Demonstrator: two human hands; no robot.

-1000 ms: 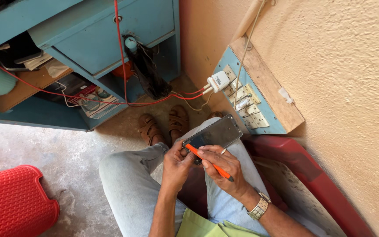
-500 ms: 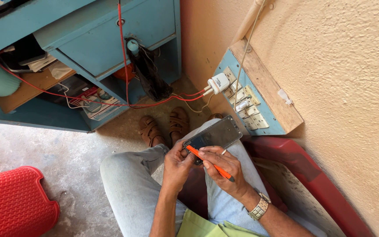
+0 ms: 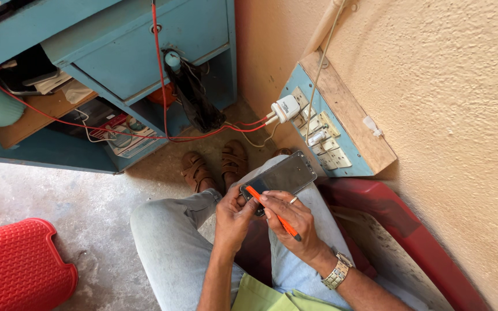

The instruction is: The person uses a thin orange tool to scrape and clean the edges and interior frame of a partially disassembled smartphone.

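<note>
A flat, dark, glossy phone (image 3: 280, 177) with rounded corners is held above the lap, over the grey trouser knees. Its long axis runs from its lower-left end, at the hands, up toward the blue wooden socket board (image 3: 341, 129) on the rough plastered wall. Its near end is gripped by the curled left hand (image 3: 233, 216). A slim orange tool (image 3: 272, 212) is pinched in the closed right hand (image 3: 292, 222), its tip laid on the phone's near end.

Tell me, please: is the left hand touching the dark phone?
Touching. The head view shows the left hand gripping the near end of the phone.
</note>
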